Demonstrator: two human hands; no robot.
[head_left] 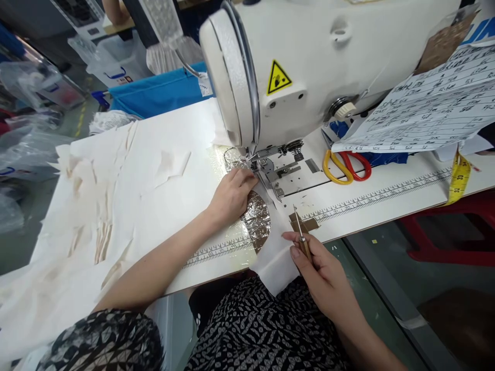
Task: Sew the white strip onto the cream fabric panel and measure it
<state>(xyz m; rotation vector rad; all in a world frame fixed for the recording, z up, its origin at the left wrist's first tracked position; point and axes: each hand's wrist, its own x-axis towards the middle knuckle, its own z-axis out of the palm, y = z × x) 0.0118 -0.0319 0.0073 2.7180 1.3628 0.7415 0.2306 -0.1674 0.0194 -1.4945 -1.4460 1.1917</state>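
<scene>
Under the needle area of a white sewing machine [328, 56] lies white fabric [276, 252], which hangs over the table's front edge. My left hand [234, 196] presses on the work just left of the presser foot, fingers bent and close together. Beside it a shiny brown patch [258, 219] shows on the table. My right hand [319, 265] is closed around the wooden handle of an awl [304, 247], its thin metal tip pointing up and away. The right fingertips are at the white fabric's right edge.
Yellow and red scissors [348, 167] lie right of the needle area. A yellow tape measure [459, 178] hangs near a written sheet [425, 103]. Pale fabric pieces [96, 206] cover the left side of the table [193, 121]. Behind are a blue bin [154, 93] and a person's arm [116, 11].
</scene>
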